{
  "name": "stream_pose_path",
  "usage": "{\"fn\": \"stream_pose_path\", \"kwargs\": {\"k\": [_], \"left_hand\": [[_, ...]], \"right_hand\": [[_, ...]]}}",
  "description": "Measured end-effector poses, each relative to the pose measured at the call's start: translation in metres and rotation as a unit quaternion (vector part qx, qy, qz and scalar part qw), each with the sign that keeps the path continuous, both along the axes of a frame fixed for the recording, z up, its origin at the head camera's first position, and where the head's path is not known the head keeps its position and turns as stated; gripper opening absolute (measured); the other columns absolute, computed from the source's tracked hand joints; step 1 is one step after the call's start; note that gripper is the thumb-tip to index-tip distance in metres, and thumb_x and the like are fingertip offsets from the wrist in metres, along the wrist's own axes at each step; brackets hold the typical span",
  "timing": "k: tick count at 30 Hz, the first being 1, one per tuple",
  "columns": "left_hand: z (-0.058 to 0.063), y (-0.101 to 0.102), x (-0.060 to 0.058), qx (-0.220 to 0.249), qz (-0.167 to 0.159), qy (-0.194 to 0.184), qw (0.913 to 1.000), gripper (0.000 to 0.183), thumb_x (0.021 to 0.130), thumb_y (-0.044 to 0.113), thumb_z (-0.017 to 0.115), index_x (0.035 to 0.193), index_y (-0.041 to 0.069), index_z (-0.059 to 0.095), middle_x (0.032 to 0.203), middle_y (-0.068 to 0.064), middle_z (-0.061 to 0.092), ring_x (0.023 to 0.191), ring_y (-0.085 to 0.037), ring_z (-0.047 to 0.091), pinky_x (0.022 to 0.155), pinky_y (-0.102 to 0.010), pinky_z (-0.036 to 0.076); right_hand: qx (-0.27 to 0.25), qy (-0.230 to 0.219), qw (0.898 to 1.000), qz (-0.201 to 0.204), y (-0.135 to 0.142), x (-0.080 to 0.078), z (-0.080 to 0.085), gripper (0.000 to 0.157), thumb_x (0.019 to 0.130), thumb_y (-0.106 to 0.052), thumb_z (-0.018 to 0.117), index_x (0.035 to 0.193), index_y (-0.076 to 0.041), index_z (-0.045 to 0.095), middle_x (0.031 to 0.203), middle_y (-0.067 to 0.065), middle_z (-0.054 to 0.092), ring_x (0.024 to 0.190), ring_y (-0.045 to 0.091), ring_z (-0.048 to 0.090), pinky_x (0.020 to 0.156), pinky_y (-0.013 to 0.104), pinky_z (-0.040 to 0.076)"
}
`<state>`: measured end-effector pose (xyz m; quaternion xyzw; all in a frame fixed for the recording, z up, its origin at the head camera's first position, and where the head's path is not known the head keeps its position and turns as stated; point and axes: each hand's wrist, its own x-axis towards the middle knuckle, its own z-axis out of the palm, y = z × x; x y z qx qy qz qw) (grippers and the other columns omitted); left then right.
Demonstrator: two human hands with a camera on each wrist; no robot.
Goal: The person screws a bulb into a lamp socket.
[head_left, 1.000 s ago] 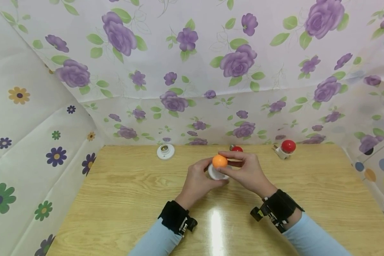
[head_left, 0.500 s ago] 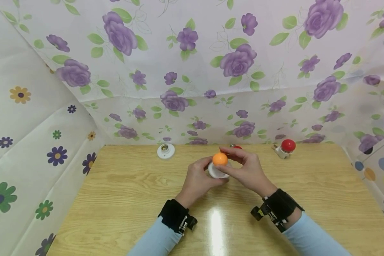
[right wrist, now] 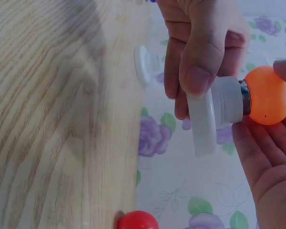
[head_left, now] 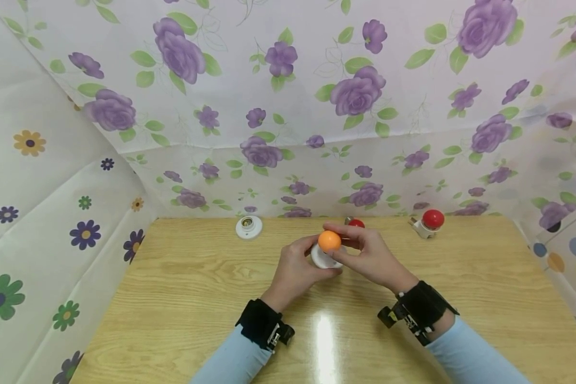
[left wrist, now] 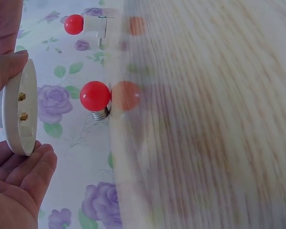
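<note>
My left hand grips a white round lamp holder by its flange, thumb on one side and fingers on the other. Its flat back, with brass terminals, shows in the left wrist view. At the holder's mouth sits an orange light bulb; a band of its metal screw base shows between glass and holder. The thumb and fingers of my right hand pinch the bulb's round glass. Both hands hold the pair above the wooden table, bulb upward and tilted toward me in the head view.
Along the table's back edge stand a second white lamp holder at left and a loose red bulb behind my right hand. Farther right is a red bulb on a white plug-in holder. A floral cloth hangs behind.
My right fingers shift around the orange bulb, lifting slightly and then settling back onto it. The left hand keeps its grip on the lamp holder almost unmoved.
</note>
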<state>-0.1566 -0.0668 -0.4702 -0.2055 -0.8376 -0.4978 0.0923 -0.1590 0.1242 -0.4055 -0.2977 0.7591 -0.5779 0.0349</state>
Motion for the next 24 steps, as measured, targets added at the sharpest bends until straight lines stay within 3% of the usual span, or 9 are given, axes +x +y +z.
{"fn": "stream_pose_path", "kwargs": {"k": [7, 24], "left_hand": [[-0.002, 0.000, -0.001, -0.001, 0.000, 0.005, 1.0000, 0.061, 0.066, 0.044, 0.080, 0.121, 0.029, 0.058, 0.110, 0.017, 0.058, 0.098, -0.002, 0.055, 0.078, -0.023, 0.047], [-0.003, 0.002, 0.000, 0.003, 0.013, -0.002, 0.9999, 0.061, 0.066, 0.046, 0.080, 0.120, 0.029, 0.058, 0.108, 0.016, 0.059, 0.095, -0.001, 0.056, 0.074, -0.023, 0.048]], "right_hand": [[-0.003, -0.009, 1.000, -0.009, 0.004, -0.010, -0.021, 0.046, 0.085, -0.021, 0.068, 0.129, -0.014, 0.056, 0.122, -0.003, 0.057, 0.107, 0.017, 0.056, 0.087, 0.039, 0.046], [-0.035, 0.007, 0.997, -0.061, 0.001, -0.009, -0.029, 0.042, 0.080, -0.025, 0.073, 0.120, -0.015, 0.063, 0.112, -0.003, 0.063, 0.099, 0.018, 0.060, 0.078, 0.035, 0.050]]}}
